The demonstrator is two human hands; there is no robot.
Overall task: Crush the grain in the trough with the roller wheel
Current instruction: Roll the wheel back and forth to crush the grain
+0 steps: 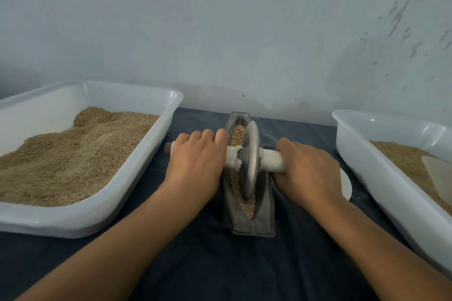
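1. I see the roller wheel (249, 161) standing upright in the metal trough (265, 212) at the middle of the counter (208, 264), its lower edge down in the grain (247, 205) that lines the trough.
2. My left hand (195, 161) curls over the white-wrapped axle handle (272, 160) on the left of the wheel; my right hand (308, 171) wraps the same axle on the right. Both hands grip it, knuckles up, with the wheel between them.
3. Counted: one wheel, one trough, two hands, two white plastic tubs. The left tub (137, 178) holds a deep heap of grain; the right tub (381, 178) holds a shallower layer.
4. The right tub is cut off by the frame edge, and a pale flat piece (440, 178) lies in it that I cannot identify. A white round thing (346, 184) is half hidden behind my right hand. The brown tip of the axle (167, 148) pokes out past my left hand. My fingertips are hidden under the handle.
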